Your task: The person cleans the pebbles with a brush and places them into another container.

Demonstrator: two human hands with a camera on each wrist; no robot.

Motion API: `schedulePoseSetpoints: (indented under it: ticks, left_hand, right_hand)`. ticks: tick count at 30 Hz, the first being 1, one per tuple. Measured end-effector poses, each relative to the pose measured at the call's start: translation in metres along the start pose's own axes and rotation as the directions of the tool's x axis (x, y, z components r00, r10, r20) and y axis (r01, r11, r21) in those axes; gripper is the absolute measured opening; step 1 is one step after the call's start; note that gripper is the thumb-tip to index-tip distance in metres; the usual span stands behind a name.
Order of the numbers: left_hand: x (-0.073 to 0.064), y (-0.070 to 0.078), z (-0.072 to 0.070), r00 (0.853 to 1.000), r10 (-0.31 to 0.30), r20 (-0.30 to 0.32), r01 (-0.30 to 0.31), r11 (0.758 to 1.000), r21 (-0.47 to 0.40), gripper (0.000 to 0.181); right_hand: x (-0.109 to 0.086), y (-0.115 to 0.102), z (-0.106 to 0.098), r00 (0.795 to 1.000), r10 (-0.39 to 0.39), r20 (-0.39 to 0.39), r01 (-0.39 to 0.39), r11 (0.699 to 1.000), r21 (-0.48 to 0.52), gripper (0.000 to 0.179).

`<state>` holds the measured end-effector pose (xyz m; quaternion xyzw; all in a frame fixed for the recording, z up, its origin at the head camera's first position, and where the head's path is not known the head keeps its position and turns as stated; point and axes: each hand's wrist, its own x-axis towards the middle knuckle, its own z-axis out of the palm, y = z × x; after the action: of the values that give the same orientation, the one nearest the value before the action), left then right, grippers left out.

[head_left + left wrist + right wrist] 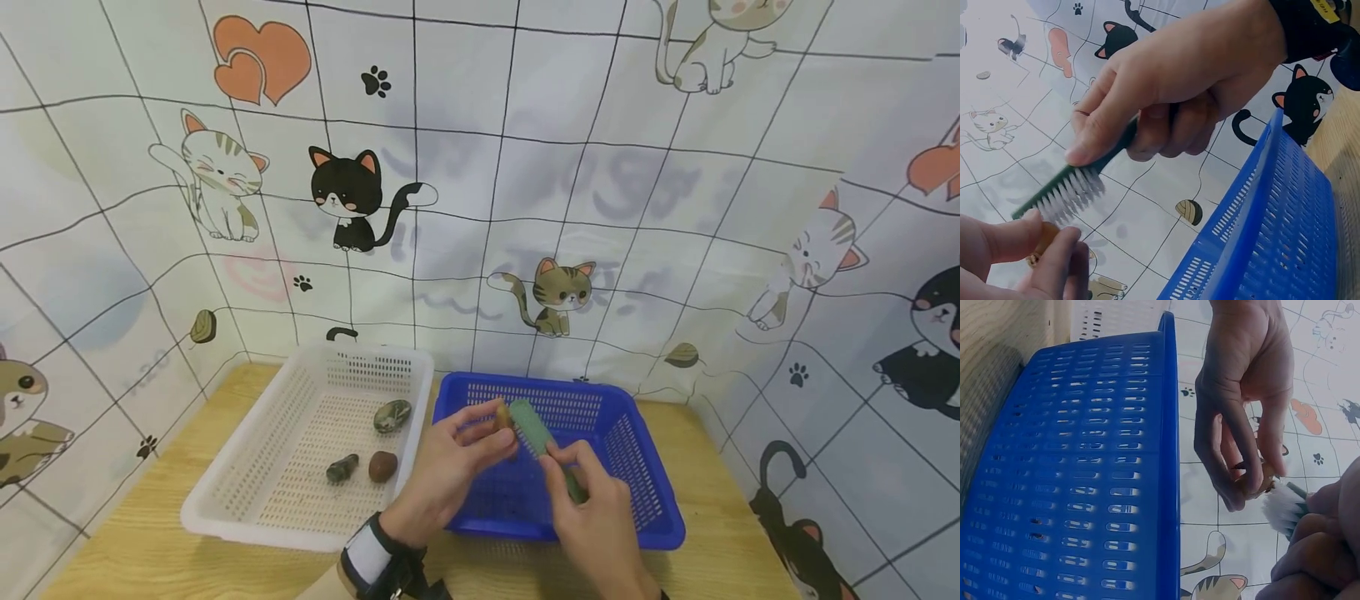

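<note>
My left hand (448, 460) pinches a small brown stone (1264, 479) between thumb and fingertips. In my right hand (596, 506) is a green brush (531, 427), gripped by its handle. The white bristles (1071, 195) face the stone and are at it or very near it; exact contact is hard to tell. Both hands are above the blue basket (647, 462), whose visible floor shows no stones. To the left, the white basket (225, 479) holds a mottled green stone (392, 416), a reddish-brown stone (382, 467) and a dark, uneven stone (342, 469).
The two baskets stand side by side on a wooden table (720, 500). Behind and at both sides hangs a white sheet (457, 192) with grid lines and cartoon cats. A black strap (382, 554) with a device is around my left wrist.
</note>
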<state>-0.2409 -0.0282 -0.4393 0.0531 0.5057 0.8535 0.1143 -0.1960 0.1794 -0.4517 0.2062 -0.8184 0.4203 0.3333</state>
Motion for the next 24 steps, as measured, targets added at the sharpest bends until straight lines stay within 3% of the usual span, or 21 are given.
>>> schedulePoseSetpoints:
  ticks: [5,15,21,24]
  left_hand:
    - [-0.001,-0.004,0.004,0.999,-0.014,0.033,0.012,0.999,0.041,0.061]
    - [-0.005,0.006,0.002,0.999,0.038,-0.012,-0.038,0.999,-0.006,0.063]
    - [-0.003,-0.002,0.005,1.0,-0.019,0.024,0.019,1.0,-0.002,0.061]
    - [-0.004,-0.005,0.006,0.998,-0.046,0.049,0.046,0.999,-0.008,0.06]
  right_hand:
    - [0.001,0.002,-0.002,1.0,0.011,-0.01,-0.011,1.0,0.02,0.017]
    - [0.003,0.0,-0.004,0.994,0.11,0.019,-0.109,0.993,-0.044,0.016]
    - [-0.002,-0.004,0.0,0.995,0.091,0.032,-0.093,0.994,0.055,0.015]
    - [-0.001,-0.004,0.001,0.992,0.123,0.043,-0.126,0.988,0.086,0.012]
